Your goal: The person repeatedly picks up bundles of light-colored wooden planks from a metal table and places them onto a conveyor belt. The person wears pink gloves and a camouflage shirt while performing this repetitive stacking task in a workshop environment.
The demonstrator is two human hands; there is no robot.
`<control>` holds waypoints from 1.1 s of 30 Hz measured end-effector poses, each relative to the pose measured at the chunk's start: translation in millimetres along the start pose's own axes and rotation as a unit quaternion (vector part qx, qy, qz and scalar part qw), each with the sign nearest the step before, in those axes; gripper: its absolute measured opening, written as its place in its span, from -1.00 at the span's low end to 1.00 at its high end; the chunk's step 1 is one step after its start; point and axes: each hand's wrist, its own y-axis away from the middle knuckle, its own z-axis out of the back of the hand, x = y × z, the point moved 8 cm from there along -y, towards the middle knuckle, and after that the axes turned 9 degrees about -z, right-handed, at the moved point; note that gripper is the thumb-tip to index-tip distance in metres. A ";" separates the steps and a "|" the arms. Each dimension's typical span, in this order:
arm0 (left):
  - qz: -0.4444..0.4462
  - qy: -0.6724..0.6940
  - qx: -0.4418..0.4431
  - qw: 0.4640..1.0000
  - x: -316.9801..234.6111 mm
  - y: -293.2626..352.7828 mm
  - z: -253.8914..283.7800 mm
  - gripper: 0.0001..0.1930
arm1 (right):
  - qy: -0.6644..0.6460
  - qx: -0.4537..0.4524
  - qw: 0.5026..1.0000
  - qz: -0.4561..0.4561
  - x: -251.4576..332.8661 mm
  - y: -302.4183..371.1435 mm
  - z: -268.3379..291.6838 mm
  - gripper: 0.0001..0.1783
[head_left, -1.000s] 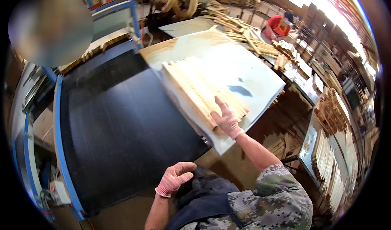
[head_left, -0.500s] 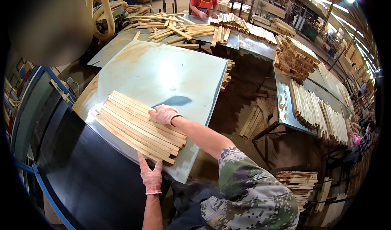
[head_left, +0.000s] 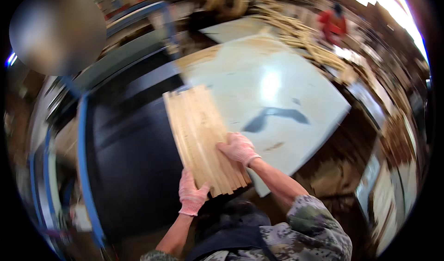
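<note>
A row of several pale wooden strips [head_left: 203, 136], laid side by side, spans the seam between the pale sheet-topped table [head_left: 314, 136] and the black belt-like surface [head_left: 129, 187]. My left hand [head_left: 193, 195], in a pinkish knit glove, grips the row's left edge close to its near end, thumb toward the end faces. On the opposite edge my right hand [head_left: 239, 148], gloved alike, presses in and holds the strips together. The undersides of the strips and some of my fingertips are hidden.
A blue frame rail [head_left: 87, 168] borders the black surface on the left. Beyond the table lies a loose heap of wooden strips [head_left: 310, 41], with a person in red [head_left: 332, 25] near it. More stacked wood [head_left: 397, 140] stands at the right, blurred.
The view has swung left. The row of strips has shifted from the pale table onto the black surface's edge, with both my hands moving along on its two sides.
</note>
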 end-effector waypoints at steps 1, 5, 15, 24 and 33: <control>0.003 -0.043 0.006 0.999 10.7 10.0 29.9 -0.06 | -0.005 0.040 0.999 0.010 25.2 10.9 -21.4 -0.22; 0.090 -0.217 -0.034 0.971 81.3 77.6 131.0 -0.03 | 0.008 0.102 0.993 0.051 112.8 53.8 -123.5 -0.18; 0.259 -0.366 -0.047 0.893 187.4 200.6 334.1 -0.10 | -0.082 0.224 0.945 0.223 336.0 139.5 -333.8 -0.10; 0.058 0.198 -0.294 0.933 85.9 219.8 299.2 -0.41 | -0.306 0.449 0.783 0.303 373.2 200.8 -394.3 -0.44; -0.003 0.417 0.015 0.909 8.5 162.9 89.5 -0.39 | -0.331 0.501 0.789 0.128 34.7 264.8 -324.0 -0.63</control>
